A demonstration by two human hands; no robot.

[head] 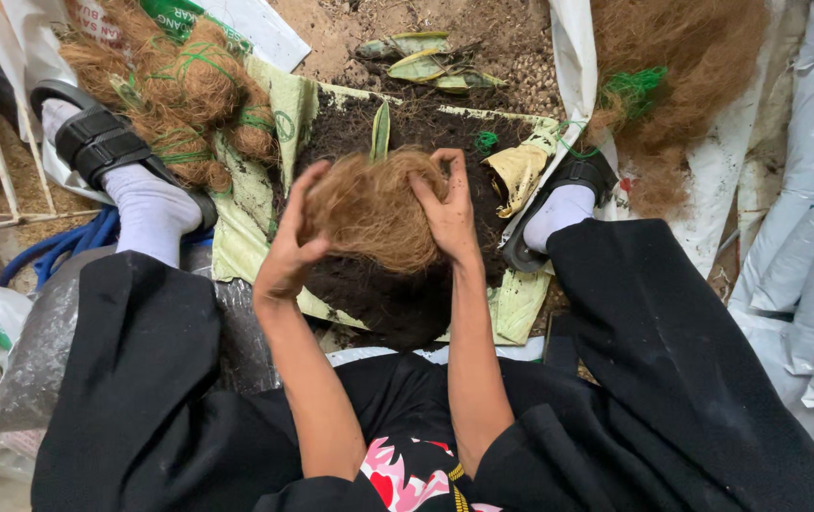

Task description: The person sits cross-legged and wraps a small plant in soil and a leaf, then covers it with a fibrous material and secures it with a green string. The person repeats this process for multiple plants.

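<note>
Both hands grip the fibre clump (374, 210) over the soil (397, 294): left hand (288, 251) and right hand (447, 210) flank it, fingers curled in. Fingertips are buried in fibre; the soil beneath the clump is hidden.

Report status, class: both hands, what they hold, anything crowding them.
Left hand and right hand both grip the coconut fibre clump. Clump held over dark soil on the sack. Nothing between hands.

Dark soil (397, 294) heaped on a pale green sack (246, 204).
</note>
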